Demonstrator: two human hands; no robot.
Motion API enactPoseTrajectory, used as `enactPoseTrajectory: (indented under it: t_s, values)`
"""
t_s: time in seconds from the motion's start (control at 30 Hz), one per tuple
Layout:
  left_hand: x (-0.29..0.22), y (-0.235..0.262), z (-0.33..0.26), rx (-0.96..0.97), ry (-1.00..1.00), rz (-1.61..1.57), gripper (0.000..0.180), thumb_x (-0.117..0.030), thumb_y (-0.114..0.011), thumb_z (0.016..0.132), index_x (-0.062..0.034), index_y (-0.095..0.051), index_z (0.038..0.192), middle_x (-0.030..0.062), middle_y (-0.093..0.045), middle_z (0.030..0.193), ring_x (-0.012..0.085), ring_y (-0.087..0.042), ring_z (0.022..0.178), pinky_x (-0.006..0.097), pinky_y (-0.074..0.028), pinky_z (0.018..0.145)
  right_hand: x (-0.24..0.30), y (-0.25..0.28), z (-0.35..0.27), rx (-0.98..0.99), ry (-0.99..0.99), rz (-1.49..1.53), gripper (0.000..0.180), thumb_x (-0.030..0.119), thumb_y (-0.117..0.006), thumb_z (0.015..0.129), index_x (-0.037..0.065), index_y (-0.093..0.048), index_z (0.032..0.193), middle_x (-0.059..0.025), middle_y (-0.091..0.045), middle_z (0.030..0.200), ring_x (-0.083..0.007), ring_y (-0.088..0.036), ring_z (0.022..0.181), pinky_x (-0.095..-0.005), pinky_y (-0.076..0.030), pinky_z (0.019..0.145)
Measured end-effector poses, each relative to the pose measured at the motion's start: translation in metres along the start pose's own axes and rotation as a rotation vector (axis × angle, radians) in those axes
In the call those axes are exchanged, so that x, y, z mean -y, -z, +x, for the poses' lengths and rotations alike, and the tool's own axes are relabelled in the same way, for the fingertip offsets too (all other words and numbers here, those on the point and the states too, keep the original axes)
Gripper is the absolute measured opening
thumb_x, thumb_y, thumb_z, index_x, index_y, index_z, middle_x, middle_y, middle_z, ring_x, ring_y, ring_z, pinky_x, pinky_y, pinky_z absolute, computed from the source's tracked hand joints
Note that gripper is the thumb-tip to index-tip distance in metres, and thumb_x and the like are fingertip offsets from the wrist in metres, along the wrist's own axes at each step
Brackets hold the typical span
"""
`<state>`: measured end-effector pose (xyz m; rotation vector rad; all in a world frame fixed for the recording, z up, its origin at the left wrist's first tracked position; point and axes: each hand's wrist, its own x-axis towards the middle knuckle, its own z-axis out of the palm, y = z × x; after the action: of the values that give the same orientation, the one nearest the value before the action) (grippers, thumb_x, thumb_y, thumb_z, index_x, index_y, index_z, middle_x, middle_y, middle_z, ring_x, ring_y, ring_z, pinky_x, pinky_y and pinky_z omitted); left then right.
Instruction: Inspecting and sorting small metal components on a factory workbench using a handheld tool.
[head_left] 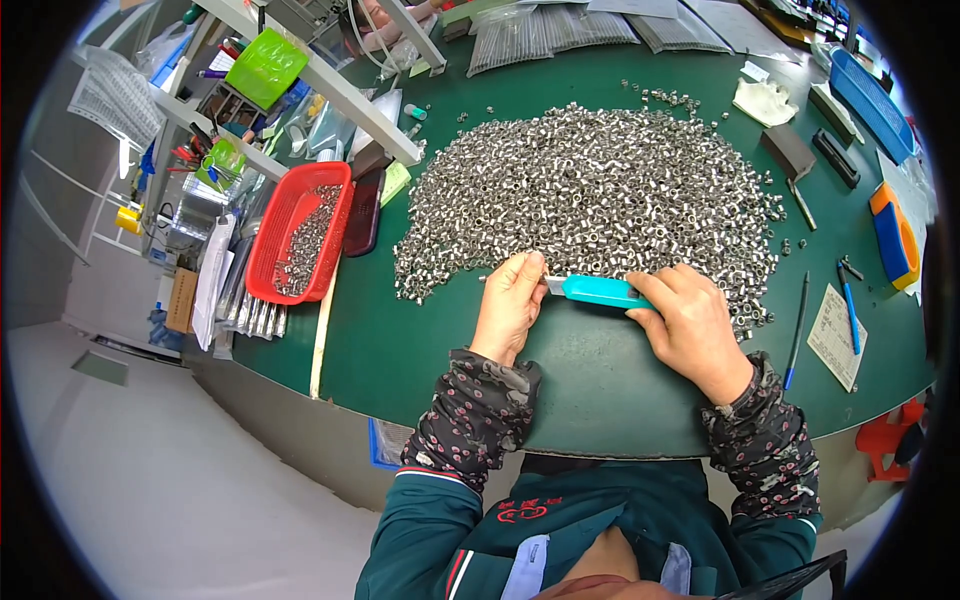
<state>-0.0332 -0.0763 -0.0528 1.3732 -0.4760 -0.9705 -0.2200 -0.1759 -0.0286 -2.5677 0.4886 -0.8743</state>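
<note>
Lying at the near edge of the heap of metal nuts (600,190) on the green table (420,350), the teal tool (600,291) is gripped by the right hand (690,325), whose fingers hide its far end. The left hand (510,300) pinches its pale tip; what sits between those fingertips is too small to tell. A red basket (290,235) stands well left, half filled with nuts.

Bright, even overhead light, soft shadows, sharp centre, strong fisheye bending and dark vignette at edges.
</note>
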Motion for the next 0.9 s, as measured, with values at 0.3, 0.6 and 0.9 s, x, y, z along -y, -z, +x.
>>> enactPoseTrajectory:
  t_s: [0.3,0.6,0.9]
  values:
    - [-0.006,0.004,0.002,0.113,0.009,0.041,0.025,-0.027,-0.048,0.088,-0.0076,-0.049,0.072,-0.0042,-0.038,0.050,0.0018,-0.027,0.036,0.015,-0.019,0.032,-0.004,0.004,0.002,0.017,0.037,-0.022,0.030,0.009,-0.065,0.062,0.004,-0.058,0.091,-0.0082,-0.051,0.069,-0.0249,-0.049,0.066,-0.0351,-0.041,0.059]
    - [-0.013,0.006,0.000,0.199,0.120,0.096,0.026,-0.025,-0.047,0.088,-0.0076,-0.048,0.070,-0.0046,-0.037,0.051,0.0013,-0.026,0.037,0.015,-0.020,0.032,-0.006,0.012,0.006,-0.001,0.142,-0.081,0.030,0.011,-0.066,0.061,0.006,-0.058,0.089,-0.0043,-0.050,0.069,-0.0205,-0.049,0.067,-0.0331,-0.039,0.060]
    - [-0.015,0.007,-0.001,0.298,0.174,0.181,0.028,-0.026,-0.050,0.086,-0.0079,-0.047,0.066,-0.0058,-0.037,0.051,0.0000,-0.029,0.040,0.013,-0.023,0.034,-0.008,0.022,0.011,0.018,0.246,-0.134,0.029,0.010,-0.065,0.061,0.005,-0.057,0.088,-0.0044,-0.050,0.070,-0.0198,-0.048,0.068,-0.0316,-0.038,0.060]
